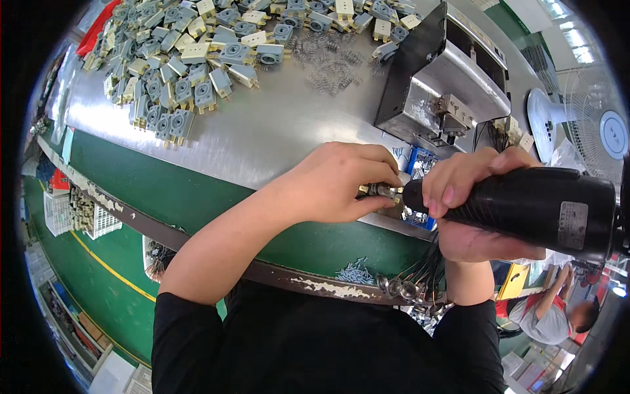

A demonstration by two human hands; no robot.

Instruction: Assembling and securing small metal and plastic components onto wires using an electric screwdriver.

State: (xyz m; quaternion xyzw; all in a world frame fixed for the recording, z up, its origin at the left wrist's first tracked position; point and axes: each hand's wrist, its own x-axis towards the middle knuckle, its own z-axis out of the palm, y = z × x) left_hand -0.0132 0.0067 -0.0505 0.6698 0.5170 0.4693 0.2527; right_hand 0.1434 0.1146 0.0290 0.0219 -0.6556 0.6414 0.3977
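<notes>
Metal bench [252, 125]: part [378, 190] btwn L fingertips [377, 205].

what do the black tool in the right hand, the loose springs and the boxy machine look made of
Black tool: probably plastic, satin finish, judging by its even black body and soft highlights.
Springs: likely bare metal wire, from the thin grey coils.
Boxy machine: apparently sheet metal, scuffed and partly shiny, from its crisp edges and reflections.
</notes>
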